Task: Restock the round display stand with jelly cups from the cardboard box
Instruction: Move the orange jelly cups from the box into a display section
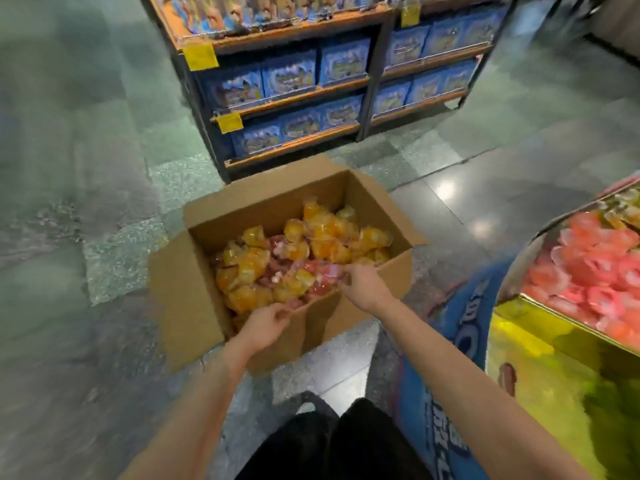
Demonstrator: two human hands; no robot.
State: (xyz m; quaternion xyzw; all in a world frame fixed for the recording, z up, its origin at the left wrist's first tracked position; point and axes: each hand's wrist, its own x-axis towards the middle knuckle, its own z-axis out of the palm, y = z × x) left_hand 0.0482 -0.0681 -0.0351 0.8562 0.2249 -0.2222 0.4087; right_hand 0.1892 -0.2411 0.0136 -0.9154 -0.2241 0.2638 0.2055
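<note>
- The floor point(485, 188) is polished grey-green stone tile, glossy enough to carry round light spots on the right and mottled on the left.
- A shelving unit point(372, 81) stands at the far side, dark uprights with orange-edged boards, its rows packed with blue printed packs point(289, 76); yellow price tags point(200, 56) hang from the shelf edges.
- The cardboard box point(194, 299) sits on the floor in the middle, plain brown corrugated board, its flaps folded outward and its top open.
- Inside it lies a loose heap of jelly cups point(311, 244), small clear plastic tubs with glossy film, mostly yellow-orange with pink-red ones mixed through the centre.
- The round display stand point(540, 334) is at the right edge, near the box but apart from it, with a curved shiny rim, a yellow-green printed side and a blue printed panel below; its top compartment holds a mound of pink cups point(588, 268).
- The left hand point(265, 323) is at the near wall of the box, fingers curled with thumb meeting fingertips; whether it pinches a cup or the cardboard edge cannot be told.
- The right hand point(363, 284) reaches over the near right rim, fingers bent down among the pink-red cups; what it holds is blurred.
- Both forearms are bare, and dark trousers point(332, 441) show at the near edge.
</note>
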